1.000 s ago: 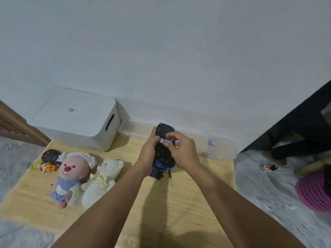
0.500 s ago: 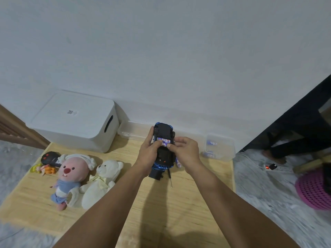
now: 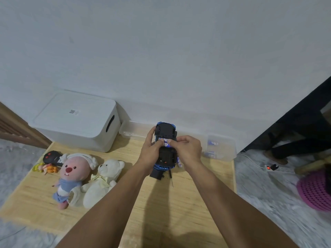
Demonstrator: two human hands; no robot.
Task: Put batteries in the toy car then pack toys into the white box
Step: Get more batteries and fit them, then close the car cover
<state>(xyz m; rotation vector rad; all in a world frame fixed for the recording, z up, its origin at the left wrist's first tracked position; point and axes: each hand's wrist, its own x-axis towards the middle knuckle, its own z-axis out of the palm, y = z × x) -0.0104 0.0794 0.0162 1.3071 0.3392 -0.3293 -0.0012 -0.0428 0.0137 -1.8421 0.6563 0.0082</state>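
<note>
A blue toy car [image 3: 165,129] is held upside down above the wooden mat, its black underside facing me. My left hand [image 3: 152,149] grips the car's left side. My right hand [image 3: 186,148] grips the right side, and both thumbs press on batteries [image 3: 166,141] in the open compartment. Another battery [image 3: 179,162] lies on the mat under my right wrist. The white box [image 3: 77,122] stands shut with its lid on at the back left. A pink plush [image 3: 71,174], a white teddy bear [image 3: 102,181], a black remote [image 3: 52,157] and a small doll [image 3: 46,168] lie at the left.
A clear plastic container [image 3: 221,147] with batteries stands at the back right, and its clear lid [image 3: 134,130] lies by the wall. A black cover piece [image 3: 156,174] and a thin screwdriver [image 3: 171,176] lie under the car. A power strip [image 3: 270,167] and a pink basket [image 3: 315,190] sit on the floor at the right.
The right hand brought a battery down into the car's compartment. Both thumbs now press on the batteries. The car sits slightly lower and straighter.
</note>
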